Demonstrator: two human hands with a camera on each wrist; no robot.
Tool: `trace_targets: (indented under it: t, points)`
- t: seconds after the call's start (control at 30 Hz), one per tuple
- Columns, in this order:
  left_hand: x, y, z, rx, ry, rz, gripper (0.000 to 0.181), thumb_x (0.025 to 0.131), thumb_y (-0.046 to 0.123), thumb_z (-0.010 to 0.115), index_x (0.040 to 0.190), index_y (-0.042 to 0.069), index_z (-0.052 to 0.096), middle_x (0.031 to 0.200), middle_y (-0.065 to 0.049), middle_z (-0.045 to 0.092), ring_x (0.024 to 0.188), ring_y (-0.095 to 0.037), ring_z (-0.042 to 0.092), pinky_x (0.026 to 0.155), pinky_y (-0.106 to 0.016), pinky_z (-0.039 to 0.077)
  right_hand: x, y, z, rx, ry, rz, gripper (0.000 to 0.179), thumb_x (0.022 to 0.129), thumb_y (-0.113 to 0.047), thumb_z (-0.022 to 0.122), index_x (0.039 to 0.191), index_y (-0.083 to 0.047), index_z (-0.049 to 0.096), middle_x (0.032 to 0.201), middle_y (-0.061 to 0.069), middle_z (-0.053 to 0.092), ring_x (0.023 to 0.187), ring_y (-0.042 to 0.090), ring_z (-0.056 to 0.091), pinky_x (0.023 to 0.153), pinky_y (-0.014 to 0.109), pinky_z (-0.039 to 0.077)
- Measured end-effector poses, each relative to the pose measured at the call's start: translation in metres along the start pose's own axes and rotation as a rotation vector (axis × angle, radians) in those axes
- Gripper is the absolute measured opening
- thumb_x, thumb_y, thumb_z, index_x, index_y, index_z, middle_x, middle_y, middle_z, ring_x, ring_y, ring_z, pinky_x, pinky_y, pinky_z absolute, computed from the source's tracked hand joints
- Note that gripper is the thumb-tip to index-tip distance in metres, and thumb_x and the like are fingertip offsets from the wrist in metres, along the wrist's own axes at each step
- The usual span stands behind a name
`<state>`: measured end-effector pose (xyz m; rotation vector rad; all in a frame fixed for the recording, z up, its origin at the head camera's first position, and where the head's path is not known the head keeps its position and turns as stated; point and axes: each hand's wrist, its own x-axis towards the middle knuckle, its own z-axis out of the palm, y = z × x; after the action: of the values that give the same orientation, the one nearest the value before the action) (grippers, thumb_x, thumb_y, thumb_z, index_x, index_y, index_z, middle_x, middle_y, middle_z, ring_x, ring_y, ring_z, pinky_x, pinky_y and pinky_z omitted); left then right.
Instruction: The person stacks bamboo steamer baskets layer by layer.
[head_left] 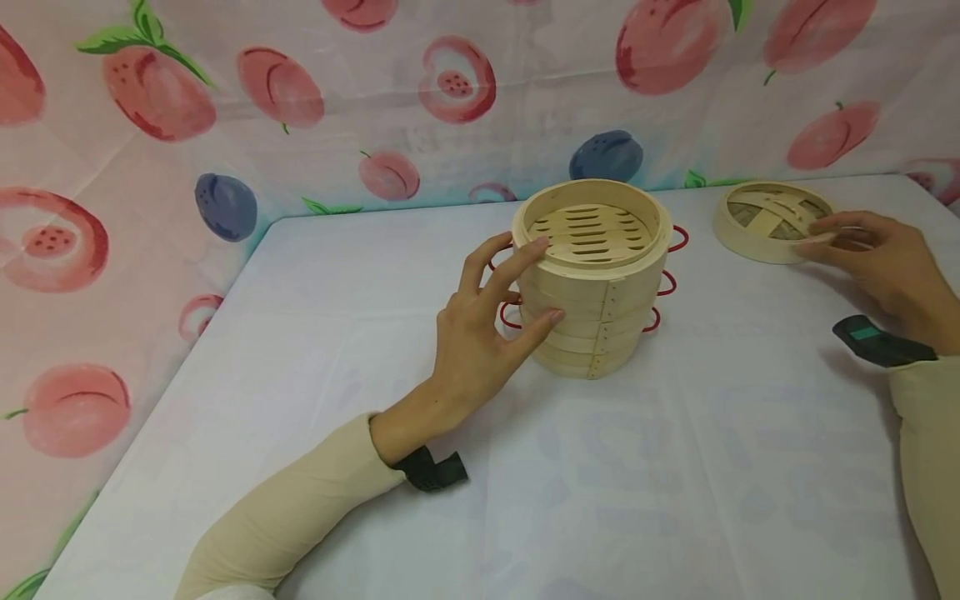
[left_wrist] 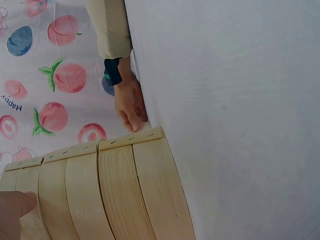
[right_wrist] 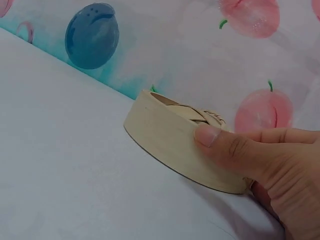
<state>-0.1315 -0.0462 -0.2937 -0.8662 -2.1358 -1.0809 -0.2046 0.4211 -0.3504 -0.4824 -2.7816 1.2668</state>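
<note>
A stack of round bamboo steamer baskets (head_left: 577, 333) stands upright with red loop handles on both sides. Its uppermost tier is uncovered and shows a slatted floor (head_left: 592, 233). My left hand (head_left: 476, 337) grips the stack's left side, one fingertip at the top rim and the thumb (left_wrist: 20, 205) against the front wall. Farther right, my right hand (head_left: 892, 258) pinches the edge of the woven bamboo steamer lid (right_wrist: 165, 130). In the right wrist view the thumb (right_wrist: 207, 135) presses the lid's outer wall, and the other fingers are partly hidden behind it.
A white cloth (head_left: 360, 333) covers the table. Behind it hangs a fruit-print curtain (head_left: 525, 100), which also runs down the left side. Dark straps circle both wrists, the right one (head_left: 881, 342) with a green patch.
</note>
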Motion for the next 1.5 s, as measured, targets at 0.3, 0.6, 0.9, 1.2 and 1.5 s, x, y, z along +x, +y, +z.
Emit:
trace_targets:
  t: [0.3, 0.6, 0.9, 1.2, 1.5]
  points:
    - [-0.001, -0.001, 0.0, 0.003, -0.011, -0.006, 0.058, 0.085, 0.03, 0.073, 0.137, 0.025, 0.047, 0.142, -0.004, 0.038, 0.082, -0.013, 0.064, 0.062, -0.033, 0.05, -0.001, -0.002, 0.001, -0.067, 0.035, -0.023, 0.049, 0.08, -0.062, 0.064, 0.118, -0.032, 0.056, 0.137, 0.01, 0.042, 0.137, 0.039, 0.025, 0.108, 0.057, 0.019]
    - [-0.002, -0.001, 0.001, 0.014, -0.01, -0.004, 0.059, 0.085, 0.03, 0.074, 0.137, 0.024, 0.047, 0.143, -0.004, 0.038, 0.08, -0.013, 0.065, 0.061, -0.035, 0.049, -0.003, -0.003, -0.003, -0.067, 0.033, -0.008, 0.05, 0.083, -0.062, 0.06, 0.122, -0.032, 0.055, 0.155, 0.012, 0.025, 0.141, 0.035, 0.016, 0.109, 0.057, 0.016]
    - [-0.001, -0.001, 0.001, 0.018, -0.007, -0.004, 0.059, 0.085, 0.03, 0.074, 0.137, 0.025, 0.047, 0.143, -0.004, 0.038, 0.08, -0.012, 0.065, 0.061, -0.031, 0.047, -0.008, -0.034, -0.018, 0.0, 0.051, 0.044, 0.04, 0.077, -0.061, 0.065, 0.114, -0.049, 0.055, 0.157, -0.009, 0.019, 0.14, 0.034, 0.023, 0.108, 0.055, 0.023]
    - [-0.001, -0.001, 0.001, 0.024, -0.006, -0.005, 0.059, 0.085, 0.03, 0.074, 0.137, 0.025, 0.047, 0.143, -0.004, 0.038, 0.081, -0.012, 0.064, 0.063, -0.032, 0.048, -0.01, -0.061, -0.031, 0.192, 0.071, -0.19, 0.027, 0.09, -0.028, 0.065, 0.116, -0.028, 0.061, 0.145, -0.012, 0.037, 0.129, 0.01, 0.042, 0.108, 0.027, 0.025]
    - [-0.001, -0.001, 0.001, 0.015, 0.003, 0.002, 0.058, 0.085, 0.03, 0.073, 0.137, 0.025, 0.048, 0.143, -0.004, 0.039, 0.081, -0.013, 0.064, 0.06, -0.031, 0.051, -0.015, -0.082, -0.042, 0.352, 0.072, -0.383, 0.025, 0.089, -0.008, 0.067, 0.114, -0.009, 0.062, 0.119, -0.008, 0.052, 0.103, -0.007, 0.055, 0.083, 0.005, 0.039]
